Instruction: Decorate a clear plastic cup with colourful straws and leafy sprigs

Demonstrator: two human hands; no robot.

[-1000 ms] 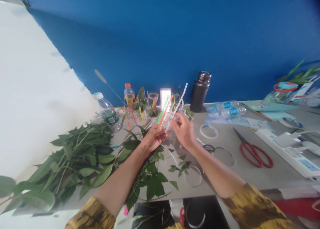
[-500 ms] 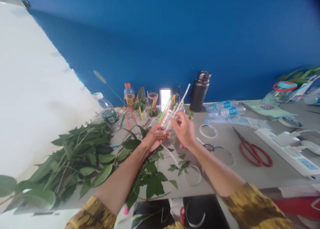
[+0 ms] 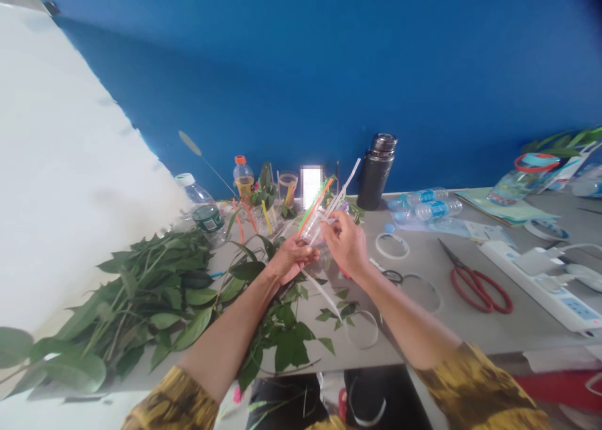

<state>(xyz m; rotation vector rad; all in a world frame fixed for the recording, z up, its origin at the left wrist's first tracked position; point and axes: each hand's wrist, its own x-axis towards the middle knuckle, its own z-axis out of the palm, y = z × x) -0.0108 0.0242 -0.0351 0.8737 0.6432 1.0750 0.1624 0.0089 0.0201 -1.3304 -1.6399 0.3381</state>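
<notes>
My left hand [image 3: 291,259] cradles a small clear plastic cup or cut bottle piece [image 3: 312,227] from below, its fingers curled against it. Thin coloured strips [image 3: 314,203] in orange and green, along with long white ones [image 3: 345,187], stick up and out of that piece. My right hand [image 3: 345,245] pinches at the strips and the clear plastic with its fingertips. A white strip [image 3: 320,294] hangs down below my left hand. A leafy green sprig [image 3: 285,336] lies on the table beneath my left forearm.
A big heap of leafy stems [image 3: 141,292] lies left. Bottles, cups [image 3: 287,188] and a dark flask [image 3: 375,172] line the back. Plastic rings [image 3: 392,246], red-handled scissors [image 3: 480,290] and a power strip [image 3: 540,286] lie right.
The long white strip's upper end has swung slightly right. My right hand has shifted a little on the strips, and my left hand stays almost still.
</notes>
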